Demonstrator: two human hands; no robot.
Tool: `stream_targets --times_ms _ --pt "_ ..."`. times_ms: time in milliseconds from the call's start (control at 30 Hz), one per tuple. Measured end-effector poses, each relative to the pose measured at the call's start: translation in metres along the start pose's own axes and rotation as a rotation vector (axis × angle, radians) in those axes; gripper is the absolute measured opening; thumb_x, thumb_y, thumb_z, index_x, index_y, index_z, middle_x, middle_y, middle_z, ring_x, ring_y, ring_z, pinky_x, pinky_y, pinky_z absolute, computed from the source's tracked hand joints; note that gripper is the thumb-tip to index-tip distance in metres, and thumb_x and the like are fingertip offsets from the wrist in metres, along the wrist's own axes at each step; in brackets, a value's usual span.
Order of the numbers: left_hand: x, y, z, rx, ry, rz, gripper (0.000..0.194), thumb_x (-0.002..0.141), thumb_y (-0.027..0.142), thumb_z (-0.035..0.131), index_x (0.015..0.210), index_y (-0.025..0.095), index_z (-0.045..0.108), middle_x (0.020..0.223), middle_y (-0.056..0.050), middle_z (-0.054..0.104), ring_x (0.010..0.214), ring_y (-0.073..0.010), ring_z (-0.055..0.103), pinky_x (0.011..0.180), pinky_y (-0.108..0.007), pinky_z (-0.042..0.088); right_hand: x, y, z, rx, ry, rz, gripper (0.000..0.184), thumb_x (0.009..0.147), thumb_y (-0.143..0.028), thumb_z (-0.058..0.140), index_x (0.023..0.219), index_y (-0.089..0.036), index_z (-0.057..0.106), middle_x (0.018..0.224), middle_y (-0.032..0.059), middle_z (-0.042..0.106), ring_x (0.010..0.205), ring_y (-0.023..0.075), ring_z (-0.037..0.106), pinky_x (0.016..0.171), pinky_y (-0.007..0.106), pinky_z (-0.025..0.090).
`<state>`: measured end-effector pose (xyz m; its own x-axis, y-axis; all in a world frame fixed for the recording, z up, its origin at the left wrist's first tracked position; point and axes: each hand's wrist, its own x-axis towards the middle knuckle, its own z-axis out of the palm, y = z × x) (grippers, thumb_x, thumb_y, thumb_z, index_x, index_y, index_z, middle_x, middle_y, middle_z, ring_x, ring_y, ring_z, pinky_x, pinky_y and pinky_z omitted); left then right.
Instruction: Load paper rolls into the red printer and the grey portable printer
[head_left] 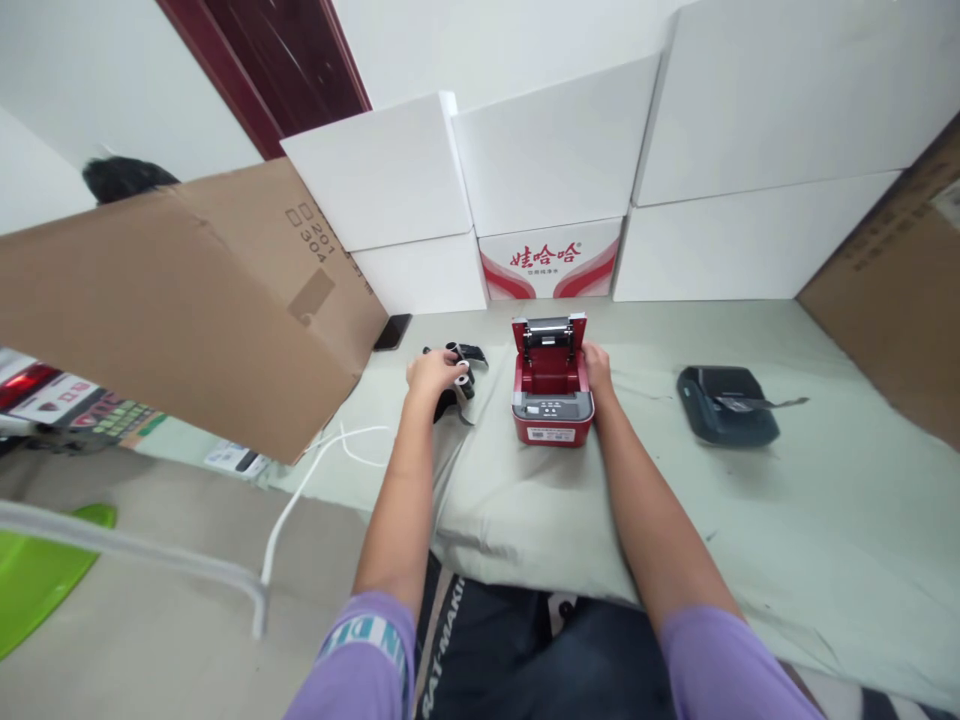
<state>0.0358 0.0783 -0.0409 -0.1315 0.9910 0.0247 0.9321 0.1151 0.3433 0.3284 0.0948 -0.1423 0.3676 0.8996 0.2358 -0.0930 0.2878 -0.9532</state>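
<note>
A red label printer [553, 425] stands upright on the cloth-covered table with its lid [551, 330] raised and its red inner bay exposed. My right hand [598, 368] grips the printer's right side, its fingertips partly hidden behind the body. To the left, my left hand [435, 372] reaches into a small cluster of black rolls [465, 381] with white cores. Its fingers close on one of the rolls, while loose dark strips trail around them. Part of the cluster is hidden under that hand.
A dark second printer [726, 405] with a strip hanging out sits on the right. At the back left lies a phone [393, 332]. White boxes [555, 150] line the rear, and cardboard panels [202, 290] flank the table. A white metal tube frame [262, 560] stands at left.
</note>
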Motion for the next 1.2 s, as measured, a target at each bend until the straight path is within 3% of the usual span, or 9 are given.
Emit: stream_targets --times_ms 100,233,367,500,600,700,833,1033,1200 --pt "0.026 0.016 -0.007 0.18 -0.173 0.002 0.027 0.063 0.043 0.081 0.088 0.03 0.08 0.095 -0.008 0.08 0.103 -0.0314 0.071 0.091 -0.04 0.047 0.001 0.001 0.0 -0.014 -0.003 0.002 0.028 0.083 -0.046 0.05 0.069 -0.024 0.056 0.072 -0.0002 0.061 0.077 0.0187 0.05 0.076 0.031 0.046" --pt "0.037 0.027 -0.01 0.27 -0.216 0.015 0.018 0.063 0.041 0.08 0.073 0.025 0.078 0.089 -0.012 0.079 0.098 -0.0338 0.072 0.09 -0.044 0.049 0.004 0.002 0.0 -0.028 0.004 0.011 0.028 0.083 -0.045 0.05 0.068 -0.023 0.056 0.071 -0.0007 0.061 0.078 0.0179 0.051 0.077 0.03 0.046" --pt "0.023 0.027 -0.017 0.184 0.065 0.059 0.025 0.071 0.046 0.074 0.077 0.022 0.078 0.095 -0.015 0.078 0.11 -0.0369 0.067 0.099 -0.048 0.046 0.004 0.002 0.001 -0.01 0.012 0.019 0.028 0.084 -0.045 0.051 0.068 -0.022 0.057 0.07 -0.0015 0.062 0.077 0.0175 0.052 0.078 0.031 0.046" --pt "-0.002 0.025 -0.026 -0.467 0.353 0.099 0.037 0.077 0.053 0.069 0.088 0.019 0.076 0.094 -0.011 0.077 0.104 -0.0295 0.07 0.093 -0.039 0.051 0.004 0.001 0.001 0.002 0.004 0.025 0.03 0.085 -0.047 0.051 0.071 -0.022 0.06 0.074 -0.001 0.064 0.079 0.018 0.055 0.079 0.031 0.047" --pt "-0.019 0.032 -0.029 -1.091 0.224 0.078 0.045 0.078 0.061 0.067 0.089 0.017 0.071 0.079 -0.005 0.073 0.078 -0.0189 0.071 0.073 -0.028 0.052 0.004 0.002 0.001 0.012 0.002 0.016 0.03 0.083 -0.049 0.052 0.073 -0.023 0.061 0.076 -0.0008 0.065 0.08 0.0184 0.055 0.078 0.031 0.047" --pt "-0.034 0.045 -0.026 -1.388 0.05 0.056 0.049 0.076 0.064 0.072 0.087 0.017 0.066 0.071 -0.003 0.069 0.064 -0.013 0.065 0.062 -0.024 0.048 0.003 0.002 0.001 0.002 0.003 0.013 0.031 0.082 -0.051 0.051 0.072 -0.023 0.06 0.075 -0.0006 0.064 0.079 0.0189 0.054 0.077 0.031 0.047" --pt "-0.046 0.062 -0.019 -1.493 -0.141 0.131 0.045 0.073 0.058 0.077 0.089 0.019 0.061 0.074 0.0 0.065 0.06 -0.0093 0.056 0.053 -0.023 0.04 0.004 0.003 0.001 -0.016 -0.002 0.013 0.031 0.082 -0.051 0.049 0.069 -0.024 0.057 0.071 -0.0004 0.062 0.077 0.0186 0.052 0.077 0.031 0.046" --pt "-0.053 0.068 -0.007 -1.583 -0.199 0.316 0.033 0.081 0.053 0.068 0.083 0.022 0.059 0.076 0.0 0.06 0.064 -0.0114 0.053 0.061 -0.029 0.045 0.006 0.006 0.0 -0.029 0.01 0.008 0.031 0.082 -0.049 0.049 0.069 -0.023 0.059 0.072 0.0003 0.064 0.077 0.0182 0.053 0.077 0.03 0.046" --pt "-0.063 0.068 -0.001 -1.744 -0.363 0.324 0.019 0.075 0.036 0.072 0.079 0.021 0.06 0.072 0.001 0.06 0.056 -0.0091 0.049 0.057 -0.025 0.045 0.009 0.01 -0.001 -0.036 0.0 0.026 0.035 0.081 -0.053 0.05 0.07 -0.022 0.059 0.073 0.0008 0.065 0.077 0.0184 0.054 0.076 0.031 0.046"
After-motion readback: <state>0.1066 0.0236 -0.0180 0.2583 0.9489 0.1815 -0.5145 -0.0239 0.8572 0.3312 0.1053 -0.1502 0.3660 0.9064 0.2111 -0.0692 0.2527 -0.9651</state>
